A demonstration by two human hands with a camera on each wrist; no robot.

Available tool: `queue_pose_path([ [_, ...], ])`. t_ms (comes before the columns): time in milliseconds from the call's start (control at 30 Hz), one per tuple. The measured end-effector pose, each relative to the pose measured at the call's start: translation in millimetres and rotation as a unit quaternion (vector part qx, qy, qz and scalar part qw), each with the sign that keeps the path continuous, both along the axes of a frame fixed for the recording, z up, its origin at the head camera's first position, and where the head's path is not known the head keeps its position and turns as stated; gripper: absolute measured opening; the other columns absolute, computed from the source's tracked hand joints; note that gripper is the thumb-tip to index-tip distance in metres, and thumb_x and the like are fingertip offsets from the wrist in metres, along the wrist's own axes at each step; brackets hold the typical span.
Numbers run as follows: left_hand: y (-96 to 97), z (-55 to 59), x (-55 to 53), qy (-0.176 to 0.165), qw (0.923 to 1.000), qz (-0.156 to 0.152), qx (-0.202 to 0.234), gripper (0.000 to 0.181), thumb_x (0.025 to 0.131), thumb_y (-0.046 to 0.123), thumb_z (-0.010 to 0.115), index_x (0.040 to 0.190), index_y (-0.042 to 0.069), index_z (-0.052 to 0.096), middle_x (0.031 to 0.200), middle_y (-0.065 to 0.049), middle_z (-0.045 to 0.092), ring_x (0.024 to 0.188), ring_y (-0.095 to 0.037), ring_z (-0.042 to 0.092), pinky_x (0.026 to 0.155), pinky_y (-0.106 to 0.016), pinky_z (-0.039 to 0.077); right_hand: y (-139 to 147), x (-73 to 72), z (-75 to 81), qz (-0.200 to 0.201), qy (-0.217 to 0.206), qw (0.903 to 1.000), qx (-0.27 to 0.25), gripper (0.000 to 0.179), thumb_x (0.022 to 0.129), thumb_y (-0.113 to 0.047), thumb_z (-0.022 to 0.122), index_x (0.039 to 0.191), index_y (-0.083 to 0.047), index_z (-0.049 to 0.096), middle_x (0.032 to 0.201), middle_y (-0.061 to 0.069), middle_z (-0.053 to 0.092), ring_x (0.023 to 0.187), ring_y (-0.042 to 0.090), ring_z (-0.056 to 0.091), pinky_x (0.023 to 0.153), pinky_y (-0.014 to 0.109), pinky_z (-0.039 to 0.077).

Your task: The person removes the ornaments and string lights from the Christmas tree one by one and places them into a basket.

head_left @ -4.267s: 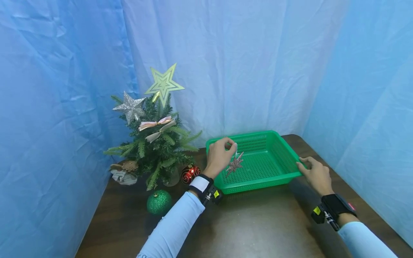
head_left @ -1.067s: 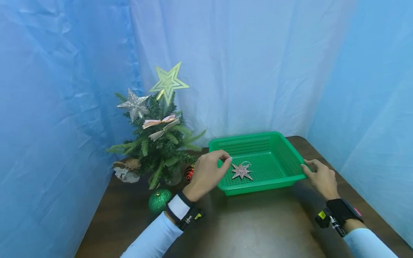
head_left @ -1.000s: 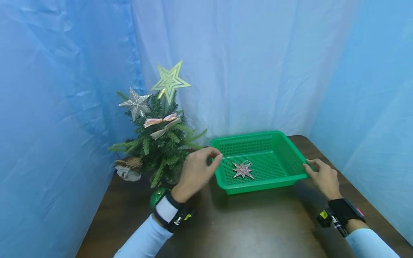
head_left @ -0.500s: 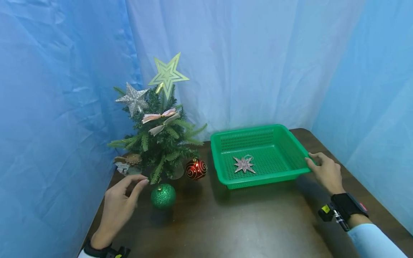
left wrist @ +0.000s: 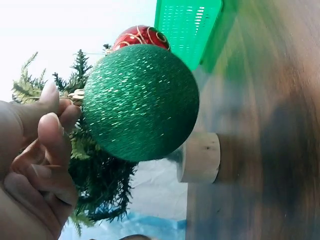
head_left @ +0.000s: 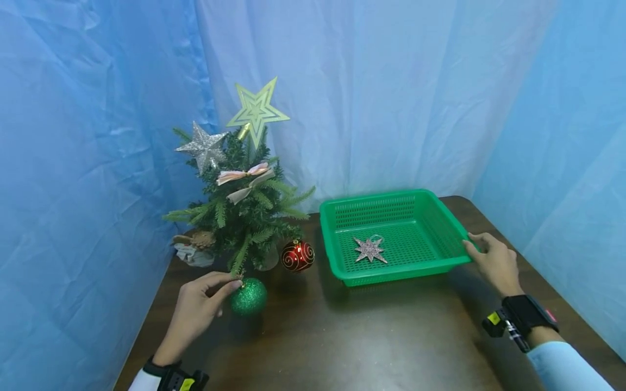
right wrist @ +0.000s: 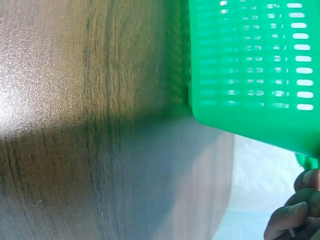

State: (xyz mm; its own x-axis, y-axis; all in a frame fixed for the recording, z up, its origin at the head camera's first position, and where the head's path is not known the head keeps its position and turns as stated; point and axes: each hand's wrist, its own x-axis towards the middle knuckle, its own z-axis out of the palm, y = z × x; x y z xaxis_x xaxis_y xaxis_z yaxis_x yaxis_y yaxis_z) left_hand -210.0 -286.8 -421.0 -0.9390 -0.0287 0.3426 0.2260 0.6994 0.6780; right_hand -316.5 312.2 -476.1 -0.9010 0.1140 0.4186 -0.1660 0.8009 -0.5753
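At the tree's lower front, my left hand pinches with thumb and forefinger at the top of a glittery green Christmas ball. In the left wrist view those fingertips are right at the gold cap of the ball, beside a branch tip. The small Christmas tree carries a gold star topper, a silver star and bows. My right hand grips the right front corner of a green plastic basket by its rim. Inside the basket lies a pink glitter star ornament.
Just right of the tree's base hangs a red Christmas ball with gold swirls. A pinecone ornament sits low at the left of the tree. Blue curtains close in the dark wooden table at the back and sides.
My left hand lowered the pink star into the basket, let go, then moved left to the top of the green ball. The right hand has kept its grip on the basket rim.
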Motion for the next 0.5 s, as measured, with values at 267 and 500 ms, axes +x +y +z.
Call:
queue_pose_path([
  [267, 9.7, 0.5, -5.9, 0.023, 0.9996, -0.004, 0.014, 0.024, 0.095, 0.045, 0.072, 0.108, 0.026, 0.079, 0.097, 0.006, 0.074, 0.045, -0.014, 0.057, 0.045, -0.032, 0.048, 28, -29.1, -42.9, -0.010, 0.025, 0.9996, 0.004, 0.055, 0.107, -0.048, 0.050, 0.140, -0.006, 0.061, 0.114, 0.023, 0.065, 0.070, 0.028, 0.055, 0.070, 0.049, 0.040],
  [500, 8.0, 4.9, -1.7, 0.043, 0.9988, -0.003, 0.023, 0.019, 0.096, 0.039, 0.073, 0.108, 0.026, 0.079, 0.061, 0.008, 0.063, 0.044, -0.019, 0.056, 0.046, -0.031, 0.047, 56, -58.9, -83.3, -0.016, 0.043, 0.9986, 0.026, 0.054, 0.105, -0.054, 0.051, 0.143, -0.018, 0.061, 0.112, 0.015, 0.067, 0.062, 0.024, 0.051, 0.063, 0.042, 0.033],
])
